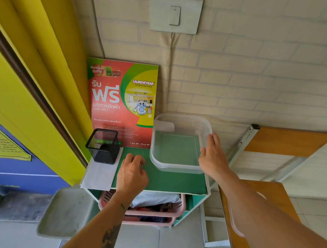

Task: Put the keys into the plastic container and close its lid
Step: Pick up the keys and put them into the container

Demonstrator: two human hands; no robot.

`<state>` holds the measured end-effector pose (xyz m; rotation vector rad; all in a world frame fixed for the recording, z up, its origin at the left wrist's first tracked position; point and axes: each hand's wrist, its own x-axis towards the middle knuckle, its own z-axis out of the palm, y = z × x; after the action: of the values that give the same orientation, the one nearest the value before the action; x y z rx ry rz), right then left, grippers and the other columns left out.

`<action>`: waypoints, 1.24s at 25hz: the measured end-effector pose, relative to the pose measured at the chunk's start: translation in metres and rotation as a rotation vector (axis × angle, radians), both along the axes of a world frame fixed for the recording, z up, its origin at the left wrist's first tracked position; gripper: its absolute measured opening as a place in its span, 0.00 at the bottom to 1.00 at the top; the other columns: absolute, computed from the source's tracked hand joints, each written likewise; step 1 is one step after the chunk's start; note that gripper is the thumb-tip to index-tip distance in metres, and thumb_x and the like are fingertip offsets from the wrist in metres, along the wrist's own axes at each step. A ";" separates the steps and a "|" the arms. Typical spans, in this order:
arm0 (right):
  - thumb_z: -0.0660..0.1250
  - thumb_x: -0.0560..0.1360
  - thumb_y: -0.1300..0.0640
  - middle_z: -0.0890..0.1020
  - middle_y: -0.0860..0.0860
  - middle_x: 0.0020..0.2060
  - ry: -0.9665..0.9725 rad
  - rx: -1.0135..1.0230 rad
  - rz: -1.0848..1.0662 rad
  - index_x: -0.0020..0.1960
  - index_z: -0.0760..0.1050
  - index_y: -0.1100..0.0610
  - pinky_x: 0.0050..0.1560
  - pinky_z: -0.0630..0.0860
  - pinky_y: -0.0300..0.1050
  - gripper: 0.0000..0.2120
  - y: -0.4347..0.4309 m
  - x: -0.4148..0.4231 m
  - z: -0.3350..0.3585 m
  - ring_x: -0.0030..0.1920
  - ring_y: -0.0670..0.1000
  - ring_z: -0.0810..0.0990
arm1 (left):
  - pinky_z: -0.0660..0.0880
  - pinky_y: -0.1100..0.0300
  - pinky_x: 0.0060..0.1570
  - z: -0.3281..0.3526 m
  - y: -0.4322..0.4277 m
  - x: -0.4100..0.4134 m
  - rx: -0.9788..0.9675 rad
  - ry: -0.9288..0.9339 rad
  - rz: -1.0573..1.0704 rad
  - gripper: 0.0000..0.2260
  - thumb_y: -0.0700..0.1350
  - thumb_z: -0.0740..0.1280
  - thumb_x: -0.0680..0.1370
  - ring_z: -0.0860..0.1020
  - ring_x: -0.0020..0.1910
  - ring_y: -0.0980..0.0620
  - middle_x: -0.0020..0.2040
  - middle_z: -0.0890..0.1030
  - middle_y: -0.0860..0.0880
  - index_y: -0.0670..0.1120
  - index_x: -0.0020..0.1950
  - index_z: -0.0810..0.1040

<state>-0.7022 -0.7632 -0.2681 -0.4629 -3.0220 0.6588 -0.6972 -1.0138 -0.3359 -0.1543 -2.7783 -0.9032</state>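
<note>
Keys point(141, 165), seen only as a small metal glint, are gripped in the curled left hand point(132, 172) just beside the plastic container point(177, 168) on the green bench point(168, 181). The container's right wall is touched by the flat right hand point(211, 156), fingers extended and spread.

Looks like a self-service laundry shop. Laundrybar promo sign point(122, 102) w/ washing-machine cartoon leans on brick wall point(253, 75). Pink laundry basket point(180, 208) w/ clothes sits on shelf below.
</note>
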 end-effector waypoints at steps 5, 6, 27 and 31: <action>0.55 0.83 0.56 0.43 0.52 0.81 -0.001 -0.024 0.003 0.80 0.45 0.59 0.67 0.69 0.51 0.30 0.002 0.001 -0.001 0.72 0.59 0.68 | 0.75 0.53 0.42 0.043 0.009 -0.012 0.397 -0.046 0.218 0.06 0.34 0.66 0.72 0.77 0.38 0.47 0.44 0.78 0.46 0.44 0.45 0.78; 0.55 0.83 0.55 0.42 0.52 0.81 0.000 -0.031 0.003 0.80 0.45 0.59 0.67 0.69 0.52 0.30 0.002 0.001 -0.002 0.72 0.59 0.68 | 0.76 0.55 0.42 0.056 0.013 -0.014 0.446 -0.026 0.231 0.05 0.36 0.66 0.73 0.78 0.38 0.47 0.42 0.80 0.47 0.45 0.45 0.79; 0.56 0.82 0.55 0.42 0.49 0.81 0.023 -0.110 0.000 0.80 0.48 0.55 0.66 0.72 0.54 0.30 0.008 -0.002 -0.011 0.70 0.58 0.70 | 0.76 0.60 0.45 0.074 0.114 -0.068 0.292 -0.463 -0.100 0.18 0.32 0.62 0.72 0.79 0.49 0.49 0.55 0.81 0.48 0.47 0.57 0.81; 0.56 0.82 0.54 0.41 0.49 0.80 0.011 -0.110 0.013 0.80 0.47 0.54 0.67 0.71 0.55 0.30 0.010 -0.002 -0.012 0.71 0.58 0.69 | 0.72 0.64 0.47 0.082 0.104 -0.060 0.308 -0.396 -0.093 0.16 0.34 0.61 0.74 0.80 0.51 0.50 0.56 0.82 0.50 0.47 0.57 0.81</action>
<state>-0.7045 -0.7535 -0.2801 -0.4411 -2.9925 0.8290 -0.7575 -0.9095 -0.2535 -0.0580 -2.9470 -1.5176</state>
